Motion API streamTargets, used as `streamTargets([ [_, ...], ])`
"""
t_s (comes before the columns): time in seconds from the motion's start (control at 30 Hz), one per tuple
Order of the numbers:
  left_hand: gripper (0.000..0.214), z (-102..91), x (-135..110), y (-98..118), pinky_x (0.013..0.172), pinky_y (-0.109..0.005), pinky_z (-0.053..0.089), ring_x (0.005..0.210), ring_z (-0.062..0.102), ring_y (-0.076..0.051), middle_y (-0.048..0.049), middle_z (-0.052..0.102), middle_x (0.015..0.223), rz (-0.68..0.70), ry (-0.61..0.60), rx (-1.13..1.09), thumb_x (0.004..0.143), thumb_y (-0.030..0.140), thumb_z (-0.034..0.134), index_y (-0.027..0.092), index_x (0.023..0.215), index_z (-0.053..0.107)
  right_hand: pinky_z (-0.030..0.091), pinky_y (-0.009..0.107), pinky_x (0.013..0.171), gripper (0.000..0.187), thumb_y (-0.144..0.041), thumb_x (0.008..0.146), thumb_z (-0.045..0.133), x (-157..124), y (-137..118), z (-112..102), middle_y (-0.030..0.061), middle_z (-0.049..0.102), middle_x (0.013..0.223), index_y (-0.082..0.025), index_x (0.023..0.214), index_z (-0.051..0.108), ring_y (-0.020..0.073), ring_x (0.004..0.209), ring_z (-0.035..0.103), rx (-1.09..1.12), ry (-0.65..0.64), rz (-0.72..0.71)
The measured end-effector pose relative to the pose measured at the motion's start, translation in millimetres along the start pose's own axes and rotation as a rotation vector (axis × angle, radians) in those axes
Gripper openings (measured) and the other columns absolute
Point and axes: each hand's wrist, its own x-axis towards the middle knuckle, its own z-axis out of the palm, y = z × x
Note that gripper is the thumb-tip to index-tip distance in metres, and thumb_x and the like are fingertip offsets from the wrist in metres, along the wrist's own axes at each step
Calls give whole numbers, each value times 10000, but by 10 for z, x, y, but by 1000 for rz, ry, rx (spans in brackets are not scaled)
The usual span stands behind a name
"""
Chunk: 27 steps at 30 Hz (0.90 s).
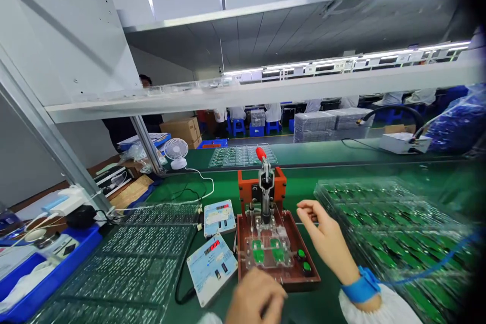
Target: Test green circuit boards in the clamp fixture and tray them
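I've got two green circuit boards (258,251) in the clear nest (269,253) of the brown test fixture (295,229) on the green desk (228,187), in front of the red-handled toggle clamp (267,179). Right hand (322,233) hovers just beside the fixture, fingers loosely parted, nothing visible in them. Left hand (256,297) is blurred near its front edge; can't tell its grip.

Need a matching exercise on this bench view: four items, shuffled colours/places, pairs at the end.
1. left hand
2. wrist strap
3. lever tip
4. fan

a. red
b. white, standing back and left of the fixture
c. at the fixture's near edge
d. blue

Pairs: 1-c, 2-d, 3-a, 4-b
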Motion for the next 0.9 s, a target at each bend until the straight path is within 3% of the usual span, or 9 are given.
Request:
streamTargets([
  [0.03,318,-93,43,-58,921,-541,544,1028,661,-290,-99,701,1032,-39,99,20,1071,383,393,287,1044,695,537,328,714,314,-503,1002,513,-131,73,57,38,710,877,-229,1006,666,211,804,676,-27,-41,-20],
  [0.07,312,-176,89,-113,923,-526,540,1006,663,-283,-92,699,1003,-89,256,68,1063,362,409,265,995,698,548,339,726,304,-482,1011,510,-244,122,120,38,710,874,-231,1003,682,214,805,677,-56,-77,-56],
  [0.13,241,-295,181,-206,954,-502,529,1062,644,-282,-89,688,1063,-111,401,168,1025,312,481,245,1013,712,563,361,755,284,-429,1029,495,-414,170,246,42,714,895,-241,1012,707,222,836,676,-122,-135,-151],
  [0.33,273,-288,332,-301,1067,-519,465,1213,562,-294,-93,628,1228,-121,354,330,957,244,601,244,1210,703,547,407,759,228,-281,1003,533,-537,172,435,58,687,909,-238,1121,724,253,853,642,-334,-226,-279],
  [0.5,234,-252,299,-266,1067,-504,457,1204,571,-289,-90,642,1215,-114,389,245,962,262,596,246,1175,692,561,413,867,158,-254,979,562,-491,88,363,64,705,1021,-243,1047,705,246,972,659,-180,-259,-175],
  [0.6,213,-226,176,-243,972,-446,509,1068,635,-261,-79,683,1098,-147,452,149,994,339,565,242,1148,676,585,353,810,154,-306,959,590,-543,-2,265,47,743,992,-223,1045,687,209,884,702,82,-322,20],
  [0.7,286,-125,-22,-240,891,-408,547,933,683,-243,-56,703,949,-220,493,95,981,452,589,229,1155,635,569,295,714,187,-355,920,634,-691,-80,196,17,746,855,-206,998,717,176,744,695,304,-403,221],
  [0.8,390,36,-209,-248,866,-401,577,873,723,-244,-36,721,868,-283,438,98,936,566,628,219,1112,599,533,258,715,132,-287,876,675,-900,-140,186,-1,740,803,-201,942,750,154,734,680,391,-462,322],
  [0.9,425,175,-302,-229,826,-383,604,821,745,-240,-38,745,865,-232,445,143,917,628,630,227,1056,615,513,228,722,121,-171,799,723,-1118,-186,184,-15,744,774,-197,902,780,142,744,686,421,-448,423],
])
